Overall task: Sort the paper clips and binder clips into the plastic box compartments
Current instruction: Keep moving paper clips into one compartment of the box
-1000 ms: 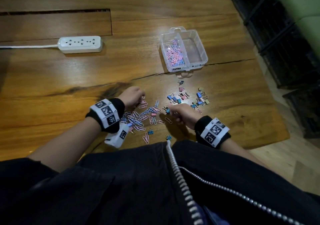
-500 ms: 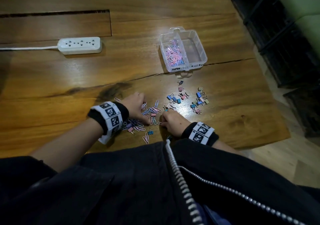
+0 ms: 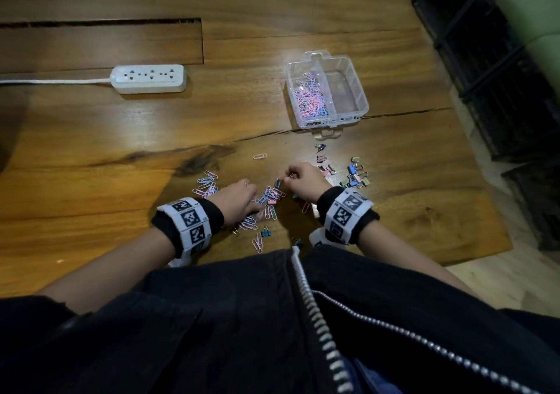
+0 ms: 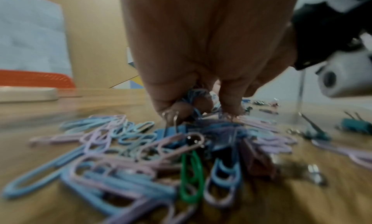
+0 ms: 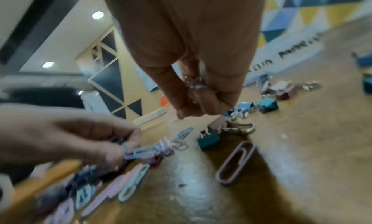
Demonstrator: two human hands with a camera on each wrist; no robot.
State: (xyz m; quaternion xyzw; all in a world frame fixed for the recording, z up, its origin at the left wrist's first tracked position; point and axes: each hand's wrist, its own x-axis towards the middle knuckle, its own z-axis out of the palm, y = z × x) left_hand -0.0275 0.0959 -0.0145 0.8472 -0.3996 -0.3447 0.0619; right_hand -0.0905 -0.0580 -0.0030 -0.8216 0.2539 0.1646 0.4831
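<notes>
Our left hand (image 3: 239, 202) bunches paper clips (image 4: 128, 155) on the worktop (image 3: 91, 157); right hand (image 3: 304, 181) pinches some. Risk: binder clips (image 3: 356, 175) snag in, landing in the plastic box (image 3: 360, 102) wrong compartment.

Both our hands low over the table, fingers curled and busy.

Our left hand (image 3: 239, 201) reaches in from the near left, knuckles up, its fingertips (image 4: 167, 103) bent down and pinched together around paper clips (image 4: 193, 97). Our right hand (image 3: 304, 180) sits just to the right and slightly farther, wrist raised, thumb and fingers (image 5: 201, 100) closed in a pinch on a small clip (image 5: 194, 82). Both forearms are bare, each wrist wrapped in a black band with patterned white markers.
</notes>
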